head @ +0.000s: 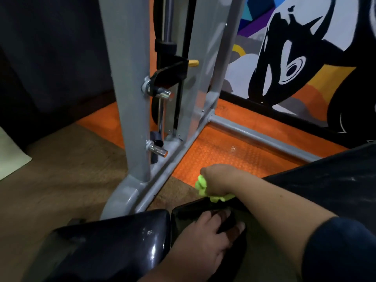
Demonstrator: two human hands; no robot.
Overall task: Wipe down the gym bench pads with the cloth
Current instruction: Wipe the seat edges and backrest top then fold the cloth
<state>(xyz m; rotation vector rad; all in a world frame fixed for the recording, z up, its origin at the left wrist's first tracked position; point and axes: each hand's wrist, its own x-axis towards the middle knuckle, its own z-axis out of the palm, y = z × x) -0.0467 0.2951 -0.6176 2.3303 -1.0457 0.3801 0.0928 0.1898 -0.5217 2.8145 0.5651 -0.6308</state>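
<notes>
Here, your right hand [218, 180] grips the bunched green cloth [203, 187] at the black pad's [191, 210] far edge; left hand [205, 231] rests flat, open. Risk: bunched cloth misses patches.

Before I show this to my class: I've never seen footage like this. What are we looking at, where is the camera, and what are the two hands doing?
This is one picture from a camera worn on a person's head, looking forward and down, so you see their own arms. No robot is involved. The right hand grips a bunched bright green cloth at the far edge of a glossy black bench pad. The left hand rests on that pad, fingers spread. A second black pad sits just to its left. Behind stands a grey steel machine frame on an orange rubber floor mat, with a painted mural wall beyond.
</notes>
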